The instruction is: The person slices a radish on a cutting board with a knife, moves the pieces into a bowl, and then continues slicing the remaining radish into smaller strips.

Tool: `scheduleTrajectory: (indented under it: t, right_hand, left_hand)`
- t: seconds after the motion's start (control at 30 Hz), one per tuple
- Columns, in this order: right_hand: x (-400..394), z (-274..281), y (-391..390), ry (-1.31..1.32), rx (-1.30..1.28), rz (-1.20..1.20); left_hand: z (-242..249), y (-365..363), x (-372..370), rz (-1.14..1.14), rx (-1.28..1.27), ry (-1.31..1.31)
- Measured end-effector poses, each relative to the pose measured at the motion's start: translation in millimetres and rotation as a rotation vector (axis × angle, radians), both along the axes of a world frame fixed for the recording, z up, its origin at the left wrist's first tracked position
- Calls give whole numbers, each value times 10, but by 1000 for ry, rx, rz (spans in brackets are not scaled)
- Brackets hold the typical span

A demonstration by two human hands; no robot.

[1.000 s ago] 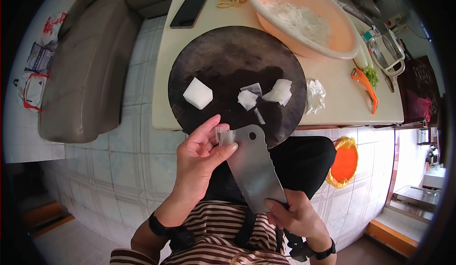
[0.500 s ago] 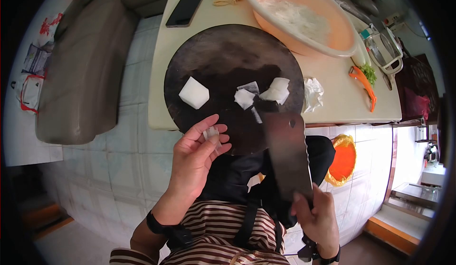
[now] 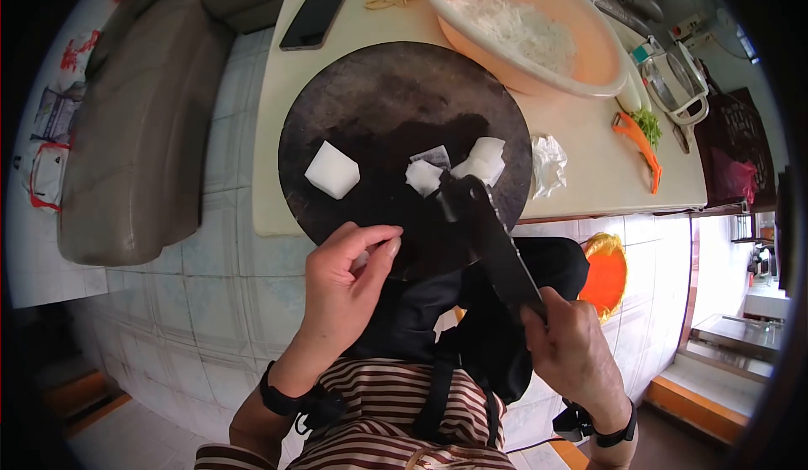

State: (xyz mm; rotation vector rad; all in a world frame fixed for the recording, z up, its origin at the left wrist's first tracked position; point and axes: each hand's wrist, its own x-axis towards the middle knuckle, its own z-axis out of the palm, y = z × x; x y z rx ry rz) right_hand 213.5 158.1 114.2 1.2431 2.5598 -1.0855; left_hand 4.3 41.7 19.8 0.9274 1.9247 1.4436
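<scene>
My left hand pinches a small white vegetable slice between thumb and fingers, at the near rim of the round dark chopping board. My right hand grips the handle of a cleaver, whose blade reaches over the board's near right part with its tip by the cut pieces. On the board lie a white chunk at the left and several thin white pieces at the right.
A pink basin of white shreds stands behind the board on the cream table. A phone, an orange peeler, a crumpled plastic bit and a kettle sit around. An orange-lined bin stands on the tiled floor.
The cleaver swung from in front of my chest, where my left hand touched its blade, out over the board. My left hand took a white slice off it and closed on it.
</scene>
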Motion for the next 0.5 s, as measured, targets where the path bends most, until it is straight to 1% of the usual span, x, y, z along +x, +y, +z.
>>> scheduleTrajectory:
  t: [0.07,0.1,0.13,0.2,0.27,0.33,0.4,0.5]
  right_hand:
    - [5,-45,-15,32,33,42]
    - [6,-64,-27,64,64,86]
    - [0,-61,-42,62,60,90]
    - [-17,-36,-75,53,-19,91]
    - [-10,-10,-80,35,-54,100]
    - [23,-21,-86,14,-86,102]
    - [60,-70,-90,47,-153,75]
    - [65,-94,-130,60,-87,50]
  left_hand:
    - [-61,56,3,-25,67,232]
    - [-68,76,0,-34,46,302]
    - [-90,97,-9,-30,42,299]
    - [-146,125,-28,-64,49,538]
    - [-128,115,-39,-80,19,555]
    - [-133,108,-58,-159,9,680]
    - [-122,115,-66,-180,12,697]
    - [-115,108,-84,-230,-5,758]
